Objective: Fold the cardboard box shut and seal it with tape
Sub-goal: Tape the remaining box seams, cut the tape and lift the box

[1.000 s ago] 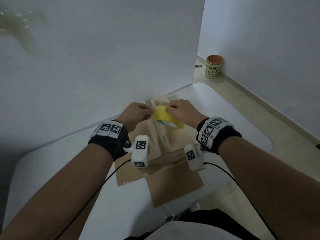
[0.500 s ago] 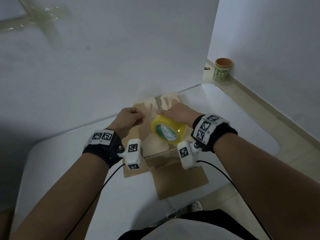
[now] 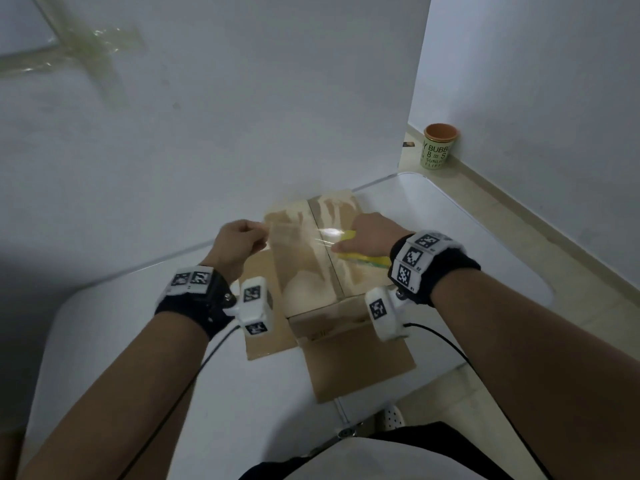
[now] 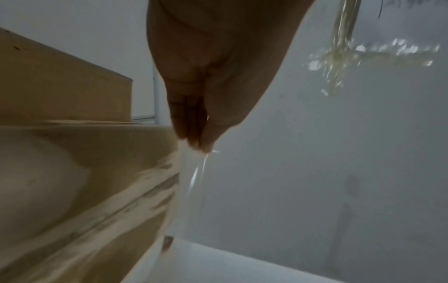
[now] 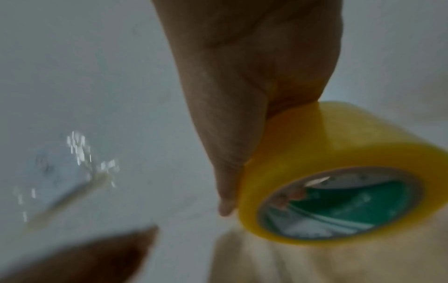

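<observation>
Fingers (image 4: 194,122) of the left hand (image 3: 239,242) pinch the free end of a clear tape strip (image 3: 301,237) stretched across the closed top flaps of the cardboard box (image 3: 311,268). Right hand (image 3: 372,237) grips the yellow tape roll (image 5: 327,172) over the box's right flap. Box sits on the white surface (image 3: 138,341), 1 front flap lying open toward the person.
</observation>
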The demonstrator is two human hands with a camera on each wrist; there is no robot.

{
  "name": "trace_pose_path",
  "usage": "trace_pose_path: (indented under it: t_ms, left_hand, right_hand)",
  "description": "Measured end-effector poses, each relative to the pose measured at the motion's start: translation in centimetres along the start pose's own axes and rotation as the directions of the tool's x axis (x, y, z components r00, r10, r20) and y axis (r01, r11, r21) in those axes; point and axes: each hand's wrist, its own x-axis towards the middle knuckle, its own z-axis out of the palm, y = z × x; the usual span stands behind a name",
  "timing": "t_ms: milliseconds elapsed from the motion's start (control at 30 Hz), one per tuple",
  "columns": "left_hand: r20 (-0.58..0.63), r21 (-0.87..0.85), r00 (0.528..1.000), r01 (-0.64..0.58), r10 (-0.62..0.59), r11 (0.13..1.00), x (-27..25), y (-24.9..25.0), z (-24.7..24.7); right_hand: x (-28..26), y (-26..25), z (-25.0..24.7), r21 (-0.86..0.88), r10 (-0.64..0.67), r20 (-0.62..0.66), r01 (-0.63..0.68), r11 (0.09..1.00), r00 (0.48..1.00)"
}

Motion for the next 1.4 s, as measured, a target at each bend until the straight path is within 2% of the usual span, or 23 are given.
trace_pose_path:
  t_ms: [67, 133, 167, 233, 267, 300, 333, 400, 433, 500, 567, 667, 767, 867, 933, 967, 1033, 1133, 1200, 1400]
  left_hand:
    - [0.029, -0.01, 0.998, -0.055, 0.056, 0.998, 0.2, 1.2, -0.7]
    - [0.014, -0.007, 0.999, -0.045, 0.045, 0.999, 0.4, 1.3, -1.2]
    - [0.001, -0.009, 1.0, -0.015, 0.015, 1.0, 0.5, 0.9, -1.4]
    - [-0.027, -0.025, 0.998, 0.061, -0.061, 0.998, 0.6, -0.2, -2.2]
    - [-0.04, -0.035, 0.995, 0.088, -0.089, 0.995, 0.5, -0.9, -2.7]
    - [-0.043, -0.041, 0.993, 0.104, -0.106, 0.994, 0.2, -1.5, -3.1]
    - [-0.033, -0.044, 0.993, 0.111, -0.112, 0.993, -0.1, -2.0, -3.2]
    - [0.017, -0.029, 0.995, 0.101, -0.101, 0.994, -1.2, -2.8, -2.8]
    - [0.033, -0.02, 0.995, 0.094, -0.093, 0.995, -1.7, -3.1, -2.5]
    - [0.01, -0.036, 0.996, 0.084, -0.084, 0.996, -2.4, -3.8, -2.3]
    - [-0.025, -0.091, 0.995, 0.093, -0.095, 0.991, -2.8, -4.3, -3.0]
    - [0.028, -0.149, 0.992, 0.128, -0.126, 0.98, -3.8, -5.0, -4.0]
    - [0.031, -0.188, 0.978, 0.207, -0.204, 0.96, -5.0, -6.6, -4.2]
    - [-0.016, -0.237, 0.957, 0.278, -0.29, 0.931, -5.9, -8.8, -4.2]
    - [-0.03, -0.268, 0.936, 0.33, -0.35, 0.905, -6.3, -10.0, -4.1]
    - [-0.02, -0.282, 0.927, 0.355, -0.375, 0.891, -6.5, -10.5, -4.1]
    - [0.013, -0.284, 0.917, 0.386, -0.399, 0.878, -7.0, -11.3, -4.0]
    - [0.065, -0.244, 0.913, 0.405, -0.402, 0.881, -7.6, -11.7, -3.5]
    - [0.079, -0.234, 0.909, 0.417, -0.41, 0.878, -7.8, -11.8, -2.9]
    - [0.064, -0.212, 0.901, 0.433, -0.43, 0.876, -8.4, -12.3, -2.5]
  right_hand:
    - [-0.4, 0.5, -0.2, -0.012, 0.071, -0.061, -0.072, 0.997, 0.996]
    - [-0.2, 0.5, -0.3, 0.096, 0.076, -0.011, -0.075, 0.993, 0.997]
    - [-0.1, 0.3, -0.4, 0.238, 0.071, 0.058, -0.083, 0.968, 0.996]
    - [-0.3, 0.0, -0.9, 0.54, 0.025, 0.2, -0.131, 0.831, 0.979]
    - [-0.5, 0.0, -1.0, 0.605, -0.006, 0.224, -0.134, 0.785, 0.975]
    - [-0.7, 0.0, -1.0, 0.591, -0.024, 0.228, -0.119, 0.798, 0.973]
    - [-0.9, 0.0, -1.0, 0.521, -0.024, 0.212, -0.093, 0.848, 0.977]
    - [-1.3, -0.5, -0.5, 0.253, 0.008, 0.154, -0.047, 0.966, 0.988]
    - [-1.4, -0.6, -0.1, 0.127, 0.026, 0.128, -0.042, 0.991, 0.991]
    - [-1.7, -0.8, 0.8, -0.042, 0.064, 0.078, -0.061, 0.997, 0.995]
    - [-2.2, -0.3, 1.4, -0.137, 0.121, 0.029, -0.116, 0.984, 0.992]
    - [-2.8, 0.3, 1.6, -0.17, 0.174, 0.045, -0.165, 0.972, 0.984]
    - [-3.3, -0.1, 1.1, -0.161, 0.214, 0.161, -0.188, 0.969, 0.963]
    - [-4.3, -1.5, -0.1, 0.035, 0.169, 0.34, -0.192, 0.981, 0.925]
    - [-4.3, -1.7, -0.4, 0.174, 0.114, 0.395, -0.197, 0.965, 0.911]
    - [-4.4, -2.0, -0.4, 0.176, 0.108, 0.398, -0.191, 0.966, 0.911]
    - [-4.4, -2.3, 0.0, 0.049, 0.163, 0.36, -0.193, 0.98, 0.919]
    - [-4.1, -2.4, 1.2, -0.203, 0.201, 0.217, -0.157, 0.966, 0.955]
    - [-4.1, -2.5, 2.2, -0.265, 0.195, 0.165, -0.147, 0.953, 0.967]
    - [-3.8, -2.6, 4.3, -0.41, 0.172, 0.146, -0.099, 0.907, 0.974]
